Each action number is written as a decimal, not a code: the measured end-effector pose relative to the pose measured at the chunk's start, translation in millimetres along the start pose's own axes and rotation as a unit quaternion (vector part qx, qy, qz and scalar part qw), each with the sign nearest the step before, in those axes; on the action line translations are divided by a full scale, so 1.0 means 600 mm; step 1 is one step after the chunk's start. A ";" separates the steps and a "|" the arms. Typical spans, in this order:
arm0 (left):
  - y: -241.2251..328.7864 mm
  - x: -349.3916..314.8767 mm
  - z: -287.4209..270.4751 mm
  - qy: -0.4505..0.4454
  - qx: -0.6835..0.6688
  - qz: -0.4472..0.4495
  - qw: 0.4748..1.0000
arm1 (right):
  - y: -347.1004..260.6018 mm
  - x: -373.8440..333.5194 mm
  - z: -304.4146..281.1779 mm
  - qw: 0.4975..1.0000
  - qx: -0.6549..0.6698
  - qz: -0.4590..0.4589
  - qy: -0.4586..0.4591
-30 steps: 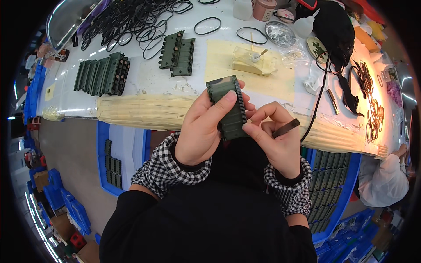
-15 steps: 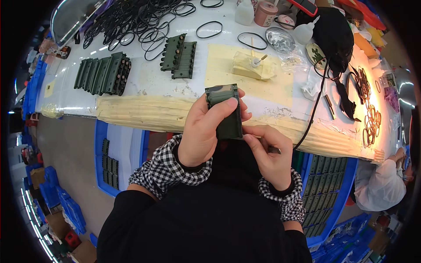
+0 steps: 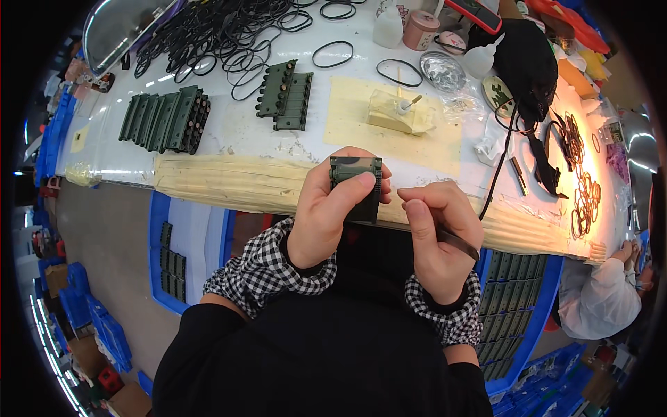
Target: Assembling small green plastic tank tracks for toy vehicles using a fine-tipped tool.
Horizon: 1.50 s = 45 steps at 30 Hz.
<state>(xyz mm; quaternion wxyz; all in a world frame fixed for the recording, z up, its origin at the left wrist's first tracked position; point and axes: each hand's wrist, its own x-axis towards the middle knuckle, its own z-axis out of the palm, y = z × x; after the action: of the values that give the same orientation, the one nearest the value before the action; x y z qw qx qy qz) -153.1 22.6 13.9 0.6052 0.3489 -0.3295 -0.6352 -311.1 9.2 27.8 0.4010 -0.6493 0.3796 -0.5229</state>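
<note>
My left hand [image 3: 326, 215] is wrapped round a dark green, camouflage-painted plastic model part [image 3: 356, 167], its thumb lying on the upper face. A toothed strip runs along the part's right edge. Just to the right, apart from that part, is my right hand [image 3: 445, 229], thumb and forefinger close together. A thin dark metal tool [image 3: 458, 244] crosses its palm, held by the curled fingers; its exact kind cannot be made out. Beyond my hands, similar green parts with small wheels lie in a left group [image 3: 163, 119] and a middle pair [image 3: 285, 96].
Black rubber loops [image 3: 208, 35] pile up at the back left. A tape-covered block [image 3: 399, 111] holds small sticks on yellow paper. Bottles [image 3: 388, 24], a pink jar [image 3: 421, 30] and a black cap [image 3: 528, 62] stand behind. Blue trays [image 3: 160, 243] with green parts flank my lap.
My right hand has drawn away to the right from the green part, and the metal tool in its palm now shows more. My left hand has lowered slightly with the part.
</note>
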 end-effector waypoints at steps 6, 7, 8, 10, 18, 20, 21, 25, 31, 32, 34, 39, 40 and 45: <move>0.011 0.008 -0.003 -0.062 -0.147 -0.130 0.979 | -0.007 0.005 0.000 0.999 -0.012 -0.029 0.037; 0.008 0.009 -0.005 -0.083 -0.195 -0.152 0.966 | -0.009 0.005 -0.003 0.998 -0.008 -0.039 0.050; 0.005 0.012 -0.007 -0.097 -0.225 -0.168 0.955 | -0.014 0.005 -0.005 0.997 -0.011 -0.047 0.068; 0.000 0.016 -0.012 -0.122 -0.285 -0.204 0.929 | -0.018 0.004 -0.017 0.995 -0.030 -0.065 0.071; -0.007 0.023 -0.015 -0.147 -0.272 -0.221 0.925 | -0.028 0.009 -0.037 0.982 -0.112 -0.138 0.065; -0.007 0.021 -0.013 -0.130 -0.236 -0.217 0.938 | -0.025 0.004 -0.036 0.991 -0.083 -0.104 0.033; -0.006 0.021 -0.011 -0.124 -0.217 -0.213 0.944 | -0.025 0.001 -0.035 0.994 -0.069 -0.078 0.023; -0.002 0.017 -0.003 -0.109 -0.155 -0.174 0.966 | -0.034 -0.006 -0.040 0.997 -0.059 0.046 -0.014; 0.004 0.011 0.005 -0.106 -0.127 -0.159 0.973 | -0.011 0.009 -0.026 0.999 -0.010 0.017 -0.030; 0.004 0.010 0.004 -0.107 -0.120 -0.144 0.976 | -0.007 0.009 -0.020 0.998 0.038 0.044 -0.029; 0.004 0.008 0.002 -0.105 -0.107 -0.113 0.982 | -0.005 0.008 -0.004 0.990 0.105 0.087 -0.029; -0.001 0.003 0.004 -0.088 -0.016 -0.049 0.995 | -0.001 0.014 0.001 0.985 0.115 0.119 -0.046; -0.002 0.001 0.005 -0.083 -0.002 -0.034 0.996 | -0.003 0.016 0.001 0.984 0.115 0.128 -0.053; 0.000 0.003 0.003 -0.093 0.013 -0.009 0.996 | 0.001 0.023 0.000 0.969 0.160 0.174 -0.073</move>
<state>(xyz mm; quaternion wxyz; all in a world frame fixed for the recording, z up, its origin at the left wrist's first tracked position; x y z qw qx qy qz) -154.8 20.9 14.8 0.5616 0.2993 -0.3889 -0.6662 -308.7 -3.7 32.4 0.6111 -0.5369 0.3682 -0.4502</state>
